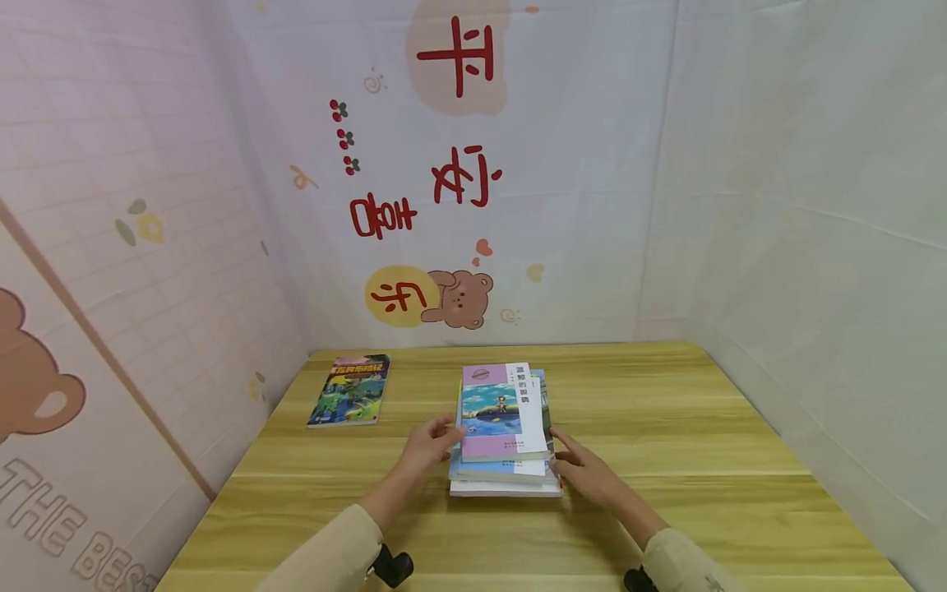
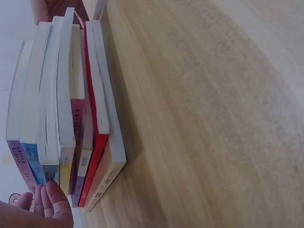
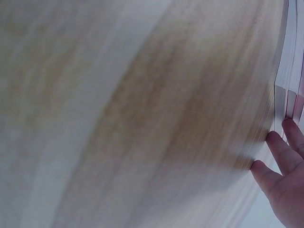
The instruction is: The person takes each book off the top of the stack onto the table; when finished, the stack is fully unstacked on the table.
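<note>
A stack of several books (image 1: 497, 417) stands on the table, its layers slightly out of line with one another. On top lies a pink and white book with a picture of water and sky on its cover. My left hand (image 1: 431, 442) is at the stack's left side; in the left wrist view its fingertips (image 2: 53, 190) touch the spines of the upper books (image 2: 42, 164). On the opposite side is my right hand (image 1: 580, 467). Its spread fingers (image 3: 281, 152) touch the edges of the lower books (image 3: 286, 97) in the right wrist view.
One more book (image 1: 349, 391), with a green and yellow cover, lies flat at the table's back left. The wood-grain table (image 1: 666, 427) meets a printed white cloth wall (image 1: 577, 247) at the back, with cloth on both sides too.
</note>
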The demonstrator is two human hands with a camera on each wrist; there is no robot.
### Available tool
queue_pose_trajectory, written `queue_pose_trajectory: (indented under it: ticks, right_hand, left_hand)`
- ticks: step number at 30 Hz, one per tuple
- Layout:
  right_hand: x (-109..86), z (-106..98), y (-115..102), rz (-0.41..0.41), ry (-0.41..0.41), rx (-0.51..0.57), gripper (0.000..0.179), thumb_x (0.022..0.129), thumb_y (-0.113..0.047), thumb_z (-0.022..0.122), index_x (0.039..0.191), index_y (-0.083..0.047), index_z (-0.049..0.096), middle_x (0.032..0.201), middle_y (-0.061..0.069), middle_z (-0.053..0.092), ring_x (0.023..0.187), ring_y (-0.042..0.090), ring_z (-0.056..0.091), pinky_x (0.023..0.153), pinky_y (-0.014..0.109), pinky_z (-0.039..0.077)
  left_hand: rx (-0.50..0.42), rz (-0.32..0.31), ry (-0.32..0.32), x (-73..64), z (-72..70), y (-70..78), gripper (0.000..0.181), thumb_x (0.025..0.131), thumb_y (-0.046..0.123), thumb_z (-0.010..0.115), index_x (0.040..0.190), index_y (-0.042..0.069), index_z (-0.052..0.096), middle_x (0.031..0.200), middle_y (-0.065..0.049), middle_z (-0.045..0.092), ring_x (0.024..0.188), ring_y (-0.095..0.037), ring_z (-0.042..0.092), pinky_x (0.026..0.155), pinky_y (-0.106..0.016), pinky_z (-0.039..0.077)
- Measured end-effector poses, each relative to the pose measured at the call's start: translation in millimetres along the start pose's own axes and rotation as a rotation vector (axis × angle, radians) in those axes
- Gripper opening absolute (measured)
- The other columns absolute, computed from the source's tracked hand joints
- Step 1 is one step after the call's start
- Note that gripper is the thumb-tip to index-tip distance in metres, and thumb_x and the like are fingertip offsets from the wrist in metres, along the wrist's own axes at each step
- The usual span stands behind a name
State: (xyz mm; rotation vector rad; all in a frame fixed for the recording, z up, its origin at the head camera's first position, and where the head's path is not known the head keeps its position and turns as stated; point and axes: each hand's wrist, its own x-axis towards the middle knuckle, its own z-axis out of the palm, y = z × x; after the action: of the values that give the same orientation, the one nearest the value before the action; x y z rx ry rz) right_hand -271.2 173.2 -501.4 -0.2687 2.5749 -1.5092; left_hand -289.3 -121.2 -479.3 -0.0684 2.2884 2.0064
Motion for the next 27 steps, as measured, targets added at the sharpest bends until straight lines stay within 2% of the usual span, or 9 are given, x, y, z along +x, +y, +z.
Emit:
queue_pose_trajectory:
  ticks: [5, 10, 16, 21, 27]
  right_hand:
    - [-0.3, -1, 2, 0.002, 0.003, 0.001, 0.061, 0.098, -0.022, 0.061, 0.154, -0.009, 0.038, 0.130, 0.027, 0.059, 0.125, 0.041, 0.053, 0.103, 0.060, 0.038]
    - [-0.1, -2, 1, -0.002, 0.006, -0.005, 0.062, 0.097, -0.022, 0.061, 0.153, -0.009, 0.038, 0.129, 0.028, 0.059, 0.124, 0.042, 0.053, 0.103, 0.061, 0.037]
    - [-1.4, -1, 1, 0.006, 0.004, -0.012, 0.062, 0.098, -0.021, 0.060, 0.154, -0.009, 0.037, 0.130, 0.029, 0.059, 0.126, 0.043, 0.051, 0.104, 0.061, 0.037]
    - [-1.0, -2, -2, 0.010, -0.001, -0.015, 0.062, 0.098, -0.023, 0.060, 0.154, -0.009, 0.037, 0.130, 0.029, 0.058, 0.127, 0.044, 0.050, 0.104, 0.062, 0.036]
    - [0.8, -2, -1, 0.011, -0.007, -0.011, 0.062, 0.098, -0.023, 0.060, 0.154, -0.010, 0.037, 0.131, 0.028, 0.058, 0.128, 0.044, 0.050, 0.104, 0.062, 0.037]
  left_hand:
    - [0.009, 0.016, 0.001, -0.9, 5.1, -3.5, 0.064, 0.091, 0.029, 0.074, 0.139, -0.007, 0.051, 0.119, -0.015, 0.058, 0.104, -0.025, 0.051, 0.088, -0.038, 0.049]
    - [0.042, 0.013, -0.005, -3.1, 8.6, -4.2, 0.067, 0.089, 0.032, 0.076, 0.139, -0.007, 0.052, 0.128, -0.017, 0.058, 0.112, -0.027, 0.051, 0.098, -0.042, 0.046]
    - [0.046, 0.001, -0.018, -4.2, 11.1, -6.6, 0.071, 0.087, 0.032, 0.079, 0.140, -0.006, 0.051, 0.133, -0.017, 0.056, 0.113, -0.028, 0.049, 0.101, -0.044, 0.042]
    - [0.063, -0.004, -0.027, -3.6, 12.4, -7.1, 0.073, 0.086, 0.031, 0.080, 0.142, -0.004, 0.050, 0.140, -0.020, 0.052, 0.121, -0.031, 0.048, 0.106, -0.047, 0.039]
    - [0.117, -0.005, -0.042, -3.9, 13.6, -5.9, 0.072, 0.084, 0.029, 0.082, 0.143, 0.000, 0.051, 0.134, -0.015, 0.055, 0.110, -0.029, 0.050, 0.101, -0.045, 0.044]
